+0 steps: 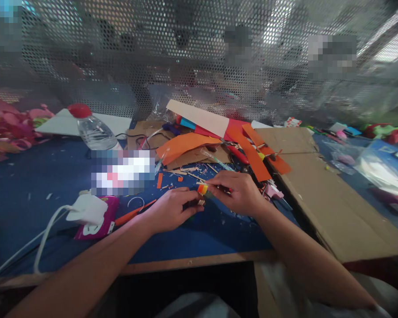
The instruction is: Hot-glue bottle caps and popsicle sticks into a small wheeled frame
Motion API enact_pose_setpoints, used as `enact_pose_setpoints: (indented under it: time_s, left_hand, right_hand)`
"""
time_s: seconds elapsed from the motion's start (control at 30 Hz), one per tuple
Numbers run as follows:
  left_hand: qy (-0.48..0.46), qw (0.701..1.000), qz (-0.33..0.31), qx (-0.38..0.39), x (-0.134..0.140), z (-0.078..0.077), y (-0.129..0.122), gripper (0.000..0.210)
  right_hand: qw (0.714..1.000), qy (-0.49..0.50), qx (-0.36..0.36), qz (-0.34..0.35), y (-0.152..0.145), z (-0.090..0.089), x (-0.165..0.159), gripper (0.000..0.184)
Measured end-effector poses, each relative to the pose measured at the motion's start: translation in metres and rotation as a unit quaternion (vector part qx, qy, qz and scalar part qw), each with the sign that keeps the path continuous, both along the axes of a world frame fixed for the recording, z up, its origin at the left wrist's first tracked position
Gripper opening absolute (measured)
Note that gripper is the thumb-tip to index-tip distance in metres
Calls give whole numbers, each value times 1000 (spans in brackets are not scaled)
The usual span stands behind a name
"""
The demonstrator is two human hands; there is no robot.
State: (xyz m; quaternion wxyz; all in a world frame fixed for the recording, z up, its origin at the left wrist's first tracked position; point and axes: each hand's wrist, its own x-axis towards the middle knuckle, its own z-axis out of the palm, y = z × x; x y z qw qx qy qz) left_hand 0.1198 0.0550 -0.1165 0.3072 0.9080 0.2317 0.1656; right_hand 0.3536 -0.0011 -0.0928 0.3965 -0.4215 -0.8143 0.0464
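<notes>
"Head view: where is the thin stick (pixel 202 183) being held?"
"Just below the frame's centre; the right hand (pixel 237 191) is pinching it, long axis running nearly level, free tip pointing left."
"And the left hand (pixel 172 210)?"
"It's gripping a yellow-orange piece (pixel 203 189) just beneath; the hands are working slightly apart."

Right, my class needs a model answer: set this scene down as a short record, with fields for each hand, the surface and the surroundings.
Left hand: holds a small orange-and-yellow piece
Right hand: pinches a thin pale stick
Surface: blue tabletop
Beyond hands: orange sheets
Left side: red-capped bottle, white plug
Right side: cardboard
Background: perforated screen
</notes>
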Motion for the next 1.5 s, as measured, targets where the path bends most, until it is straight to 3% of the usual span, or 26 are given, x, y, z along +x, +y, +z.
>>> enact_pose_setpoints:
  time_s: [0.6, 1.3, 1.4, 1.5]
  left_hand:
    - [-16, 987, 69, -142, 1, 6, -1, 20]
    - [-80, 984, 56, -147, 0, 9, 2, 17]
    - [-79, 986, 57, -133, 1, 9, 3, 15]
    - [-80, 988, 57, -119, 1, 8, 4, 16]
  right_hand:
    - [994, -97, -51, 10, -16, -8, -13, 16]
    - [990, -101, -93, 19, -16, -9, -15, 12]
    - [987, -121, -109, 4, -18, -2, -13, 15]
    - [978, -159, -113, -67, -26, 15, 2, 22]
